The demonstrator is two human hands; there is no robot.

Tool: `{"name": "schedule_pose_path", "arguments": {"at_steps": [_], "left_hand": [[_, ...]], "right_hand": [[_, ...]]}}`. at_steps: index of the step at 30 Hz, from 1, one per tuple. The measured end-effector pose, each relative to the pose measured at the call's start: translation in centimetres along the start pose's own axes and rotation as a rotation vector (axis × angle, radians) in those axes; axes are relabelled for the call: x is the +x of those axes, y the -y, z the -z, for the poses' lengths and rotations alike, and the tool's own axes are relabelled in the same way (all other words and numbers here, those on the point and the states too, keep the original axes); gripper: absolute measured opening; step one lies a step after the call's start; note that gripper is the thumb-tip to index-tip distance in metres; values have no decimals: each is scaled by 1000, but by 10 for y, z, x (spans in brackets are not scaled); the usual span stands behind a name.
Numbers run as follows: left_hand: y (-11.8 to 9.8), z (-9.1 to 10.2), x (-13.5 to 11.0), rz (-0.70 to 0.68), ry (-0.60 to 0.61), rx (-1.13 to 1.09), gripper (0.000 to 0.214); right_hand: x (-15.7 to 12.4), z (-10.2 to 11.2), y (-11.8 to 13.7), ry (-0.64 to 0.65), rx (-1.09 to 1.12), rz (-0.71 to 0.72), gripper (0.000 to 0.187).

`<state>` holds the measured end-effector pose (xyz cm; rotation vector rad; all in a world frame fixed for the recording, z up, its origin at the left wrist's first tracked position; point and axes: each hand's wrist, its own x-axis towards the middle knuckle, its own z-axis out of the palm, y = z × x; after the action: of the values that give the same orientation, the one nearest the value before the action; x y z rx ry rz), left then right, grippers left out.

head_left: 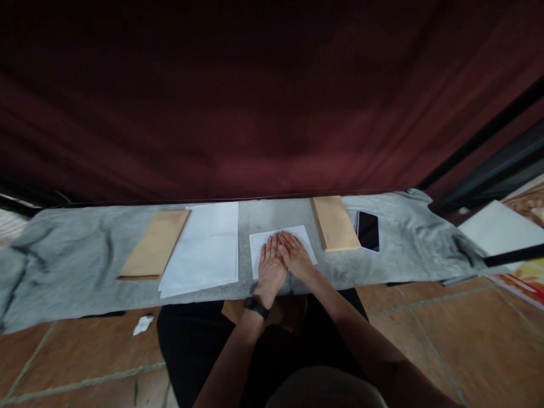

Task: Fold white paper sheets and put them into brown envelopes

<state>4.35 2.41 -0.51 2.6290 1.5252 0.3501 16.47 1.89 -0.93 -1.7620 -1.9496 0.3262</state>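
Observation:
A white sheet of paper (306, 240), smaller than the sheets to its left, lies in front of me on the grey cloth. Both hands rest flat on it, side by side and touching. My left hand (271, 266), with a dark band on its wrist, presses palm down with fingers stretched forward. My right hand (296, 256) lies palm down too, fingers out and angled to the left. Neither holds anything. The middle of the paper is hidden under them, so I cannot tell whether it is folded there.
Left of the paper are larger white sheets (206, 243) and a brown envelope-like packet (155, 243). To the right lie a tan block-like packet (336, 224) and a phone (368, 231). The grey cloth (80, 255) covers the narrow table; a dark red curtain (255, 124) hangs behind.

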Motion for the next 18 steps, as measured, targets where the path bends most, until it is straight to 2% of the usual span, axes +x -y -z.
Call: {"name": "schedule_pose_path", "arguments": {"at_steps": [3, 8, 18], "left_hand": [[4, -5, 3, -4, 30, 30, 56], [15, -9, 6, 7, -4, 33, 56], [39, -10, 9, 124, -84, 27, 58]], "right_hand": [[5, -4, -2, 70, -68, 0, 56], [4, -2, -9, 105, -188, -17, 54], [-11, -3, -28, -52, -327, -60, 56]]}}
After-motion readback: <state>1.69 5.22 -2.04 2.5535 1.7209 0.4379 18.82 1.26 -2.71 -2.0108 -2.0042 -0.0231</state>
